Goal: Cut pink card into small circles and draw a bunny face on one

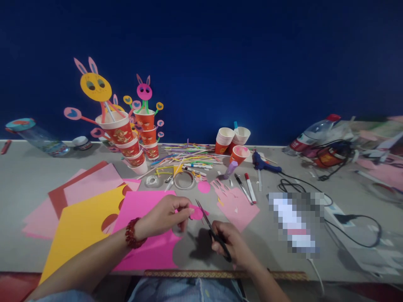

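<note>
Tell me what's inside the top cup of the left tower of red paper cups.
Coral strips and a pale stick stand in the top red paper cup, below the yellow paper rabbit face. The cup's bottom and the insides of the cups beneath are hidden.

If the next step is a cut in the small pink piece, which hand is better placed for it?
Probably the right hand: it holds the scissors, blades beside the small pink piece, which the left hand holds.
</note>
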Available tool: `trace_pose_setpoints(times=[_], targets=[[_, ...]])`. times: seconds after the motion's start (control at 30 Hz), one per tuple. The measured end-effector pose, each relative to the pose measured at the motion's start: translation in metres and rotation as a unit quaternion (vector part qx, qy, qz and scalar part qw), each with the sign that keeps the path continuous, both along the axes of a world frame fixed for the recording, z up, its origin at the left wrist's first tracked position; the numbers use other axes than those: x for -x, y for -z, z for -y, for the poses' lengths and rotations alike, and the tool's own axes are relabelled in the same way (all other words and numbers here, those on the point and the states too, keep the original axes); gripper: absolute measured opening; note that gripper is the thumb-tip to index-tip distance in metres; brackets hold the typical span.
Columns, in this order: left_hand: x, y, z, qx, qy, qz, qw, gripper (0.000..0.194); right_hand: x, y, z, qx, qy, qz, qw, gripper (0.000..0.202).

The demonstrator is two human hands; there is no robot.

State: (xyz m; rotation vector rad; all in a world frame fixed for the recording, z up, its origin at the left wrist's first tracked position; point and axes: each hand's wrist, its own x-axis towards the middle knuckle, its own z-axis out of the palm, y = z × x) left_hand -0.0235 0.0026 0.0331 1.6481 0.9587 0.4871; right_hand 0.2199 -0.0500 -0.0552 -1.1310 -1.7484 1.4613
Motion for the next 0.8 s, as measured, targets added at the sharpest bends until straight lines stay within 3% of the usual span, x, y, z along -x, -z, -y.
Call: trace_pose_setpoints(times=[0.8], targets=[[0.005,-0.015,-0.018,0.0,0.079,-0.036,0.996,0.033,-0.006,-0.001,-0.007,-0.038,-0.019,0.019,0.999,0.067]])
